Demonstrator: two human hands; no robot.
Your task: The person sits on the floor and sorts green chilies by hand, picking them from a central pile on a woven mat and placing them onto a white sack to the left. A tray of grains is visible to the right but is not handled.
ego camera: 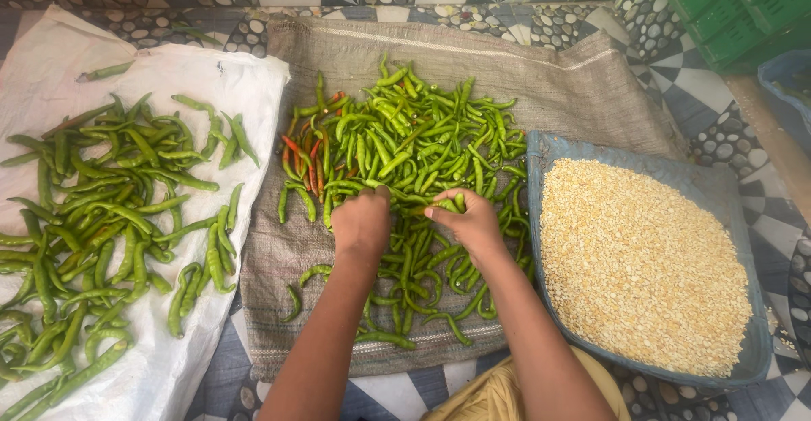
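Observation:
A heap of green chillies [422, 142], with a few red ones at its left side, lies on a brown burlap sack [557, 83]. My left hand [361, 222] rests palm down on the heap, fingers curled into the chillies. Beside it, my right hand [467, 218] pinches a green chilli [450, 204] between thumb and fingers. Both forearms reach in from the bottom of the view.
A white woven sheet [169, 362] at the left carries a second spread of green chillies [101, 210]. A blue-grey tray [541, 146] of pale seeds [638, 265] sits at the right. Green crates [726, 3] stand at the top right on patterned tile floor.

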